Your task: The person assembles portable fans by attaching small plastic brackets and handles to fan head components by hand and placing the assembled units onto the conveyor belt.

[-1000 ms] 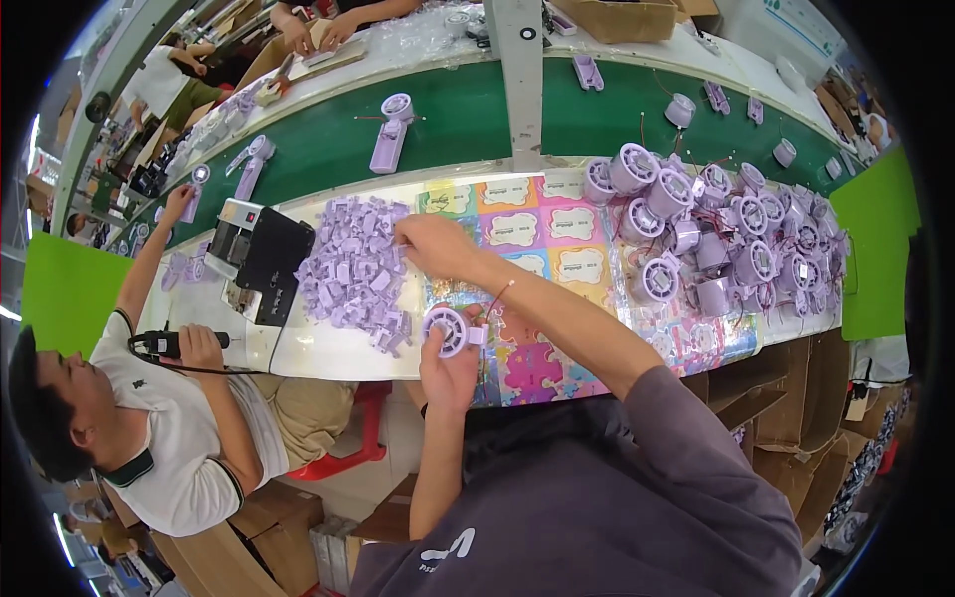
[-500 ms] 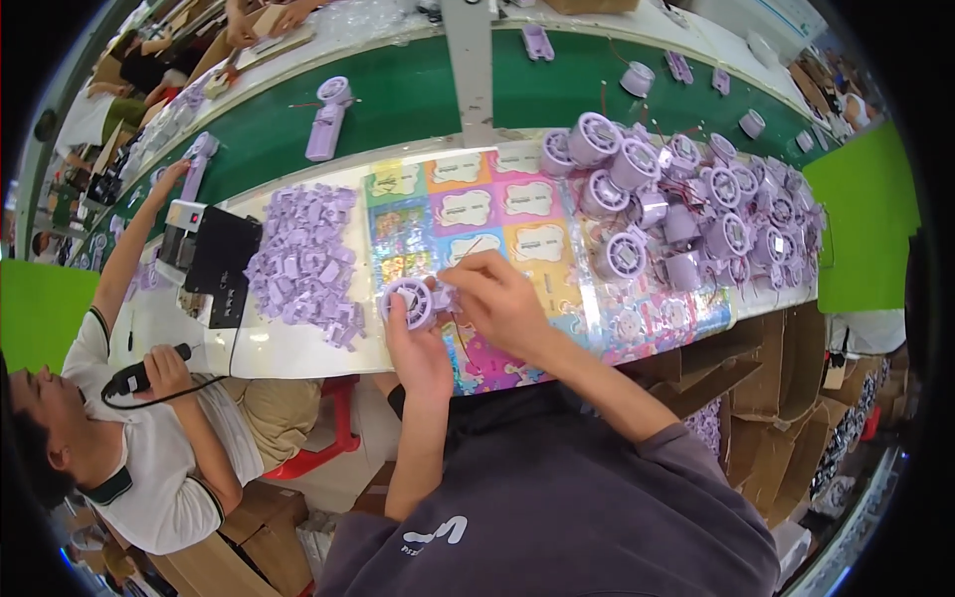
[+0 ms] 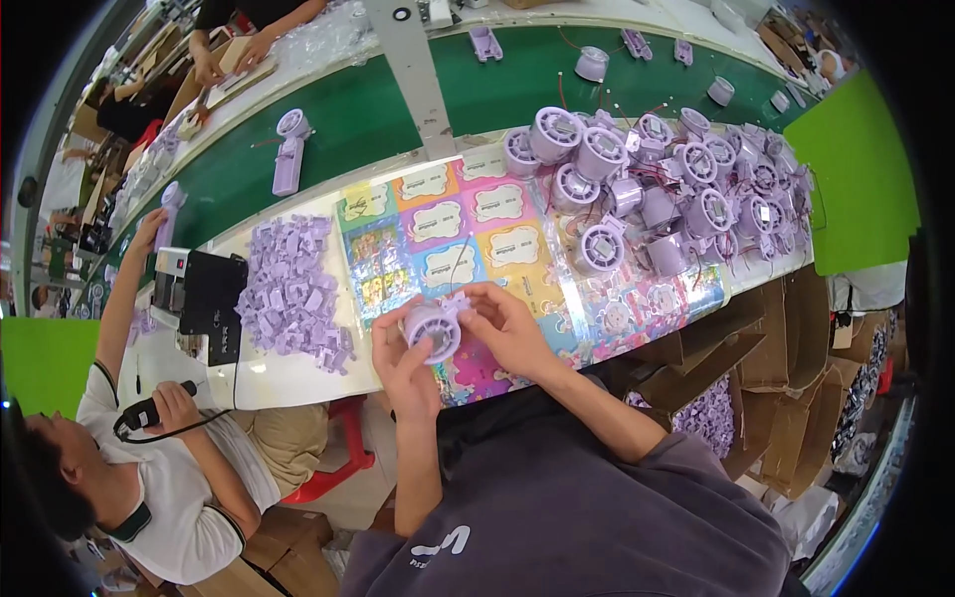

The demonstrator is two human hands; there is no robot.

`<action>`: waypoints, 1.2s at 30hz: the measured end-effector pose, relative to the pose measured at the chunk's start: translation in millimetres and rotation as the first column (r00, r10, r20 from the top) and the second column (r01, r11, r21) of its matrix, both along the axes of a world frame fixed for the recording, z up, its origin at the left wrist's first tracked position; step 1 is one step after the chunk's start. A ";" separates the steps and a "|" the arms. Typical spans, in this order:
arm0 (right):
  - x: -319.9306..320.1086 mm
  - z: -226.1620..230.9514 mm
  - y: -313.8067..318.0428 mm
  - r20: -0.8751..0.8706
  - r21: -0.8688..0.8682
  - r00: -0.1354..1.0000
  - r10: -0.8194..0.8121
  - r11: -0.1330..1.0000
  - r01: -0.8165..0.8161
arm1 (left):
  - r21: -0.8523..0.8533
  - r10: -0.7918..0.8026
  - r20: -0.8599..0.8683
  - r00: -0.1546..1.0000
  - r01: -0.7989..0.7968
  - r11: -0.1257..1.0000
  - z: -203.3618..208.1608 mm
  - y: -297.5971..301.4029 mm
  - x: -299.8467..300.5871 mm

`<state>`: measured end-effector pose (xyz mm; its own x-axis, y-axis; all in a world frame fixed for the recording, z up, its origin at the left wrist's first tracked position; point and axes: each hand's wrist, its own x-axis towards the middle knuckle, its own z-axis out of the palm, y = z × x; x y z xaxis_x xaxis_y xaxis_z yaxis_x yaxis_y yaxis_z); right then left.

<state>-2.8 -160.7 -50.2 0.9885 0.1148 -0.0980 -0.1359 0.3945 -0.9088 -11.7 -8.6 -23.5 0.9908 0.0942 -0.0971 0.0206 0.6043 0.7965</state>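
Note:
A round lilac fan head [image 3: 435, 331] with a spoked rim is held over the near edge of the worktable. My left hand [image 3: 406, 376] is closed round its body, the thumb lying against the spoked face. My right hand [image 3: 509, 338] grips the small bracket [image 3: 456, 303] on the fan head's side between thumb and fingers. A thin wire stands up above the bracket. Beneath my hands lies a colourful printed sheet [image 3: 435, 221]. To the left is a heap of small lilac plastic parts [image 3: 290, 284].
At the right, many wired lilac fan heads [image 3: 696, 194] are piled. A green conveyor belt [image 3: 348, 129] runs behind, carrying a fan with handle [image 3: 288, 154]. At left, a co-worker [image 3: 164, 468] holds an electric screwdriver [image 3: 149, 411] near a black device [image 3: 214, 303]. Cardboard boxes [image 3: 786, 398] stand at lower right.
My right hand has closed in on the bracket, and the fan head has tilted and turned in my left hand. The whole view has shifted slightly. The co-worker's reaching hand remains at the belt.

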 end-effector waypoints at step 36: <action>-37.5 73.8 -88.8 0.141 -0.042 0.818 -0.558 0.822 0.568 | 0.854 -0.499 0.514 0.697 -0.365 0.369 65.5 -149.1 159.7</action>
<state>-40.3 -249.5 23.5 0.8829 -0.4680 0.0379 0.1971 0.2961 -0.9346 147.9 -157.7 42.0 0.7165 -0.3838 0.5825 -0.6974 -0.4113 0.5869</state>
